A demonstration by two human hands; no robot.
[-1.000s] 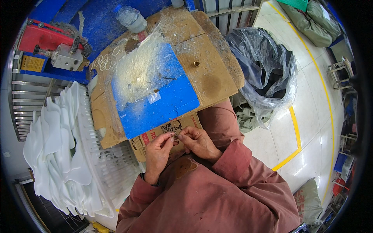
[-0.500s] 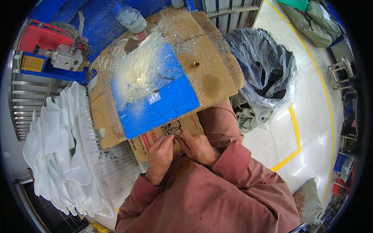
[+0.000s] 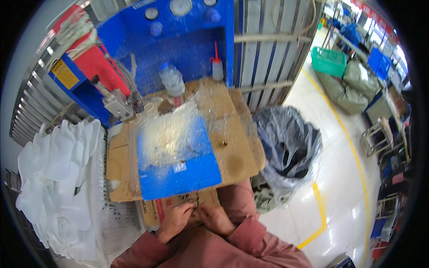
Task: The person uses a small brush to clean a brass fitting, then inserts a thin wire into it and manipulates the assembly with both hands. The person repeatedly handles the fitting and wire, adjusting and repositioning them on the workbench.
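Note:
Just past the near edge of the worktop, low in the view, my two hands are close together. My left hand (image 3: pixel 175 221) is closed in a pinch, thumb and fingertips together. Beside it, my right hand (image 3: pixel 216 218) is pinched too, with its knuckles upward. A thin dark strand (image 3: pixel 197 202) shows between the fingertips; its exact kind is too small to make out. Below the hands lies a printed cardboard box (image 3: pixel 157 213). Beyond them a blue sheet (image 3: pixel 196 173) rests on brown cardboard (image 3: pixel 241 163), partly covered by pale shavings (image 3: pixel 169 136).
White curved plastic pieces (image 3: pixel 58 178) are piled at the left by a white crate (image 3: pixel 103 223). A black bag in clear plastic (image 3: pixel 290 147) stands right. Behind the worktop are a clear bottle (image 3: pixel 172 81), a squeeze bottle (image 3: pixel 217 69), a red machine arm (image 3: pixel 100 67) and a blue cabinet (image 3: pixel 192 44).
My view has tilted up, so the worktop and hands sit lower and the cabinet gauges show. Both hands remain pinched together over the box.

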